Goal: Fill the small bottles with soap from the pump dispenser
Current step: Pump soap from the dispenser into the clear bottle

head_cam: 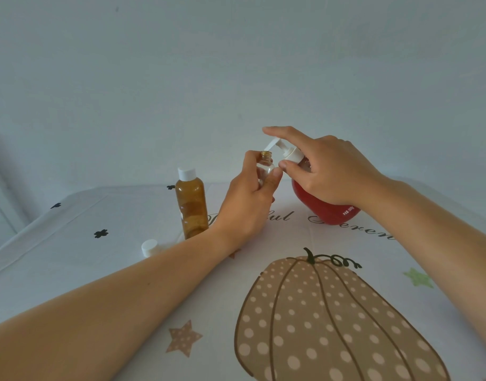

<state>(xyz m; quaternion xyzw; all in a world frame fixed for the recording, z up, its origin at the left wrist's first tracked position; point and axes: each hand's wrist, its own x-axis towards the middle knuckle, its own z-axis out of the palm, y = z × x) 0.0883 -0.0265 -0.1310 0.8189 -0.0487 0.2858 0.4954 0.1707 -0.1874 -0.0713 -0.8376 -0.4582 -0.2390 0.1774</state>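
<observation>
- Far left, I see a loose white cap [149,248] lying on the surface [71,270], just beside my left forearm.
- Next comes an amber bottle [191,204], upright, its own white cap on, standing close behind my left wrist.
- My left hand [250,204] is curled round a small clear bottle [265,167], thumb on the near side and fingers on the far side. It holds the bottle up off the surface with the open neck on top.
- The spout of the pump dispenser [324,199] reaches over that open neck. The dispenser stands on the surface, full of red liquid.
- My right hand [329,171] grips the dispenser from above. The forefinger lies stretched along the pump head and the thumb is bent against the white collar. I cannot see the other fingers behind it.
- Nearest me, a spotted pumpkin [332,312] is printed on the cloth.
</observation>
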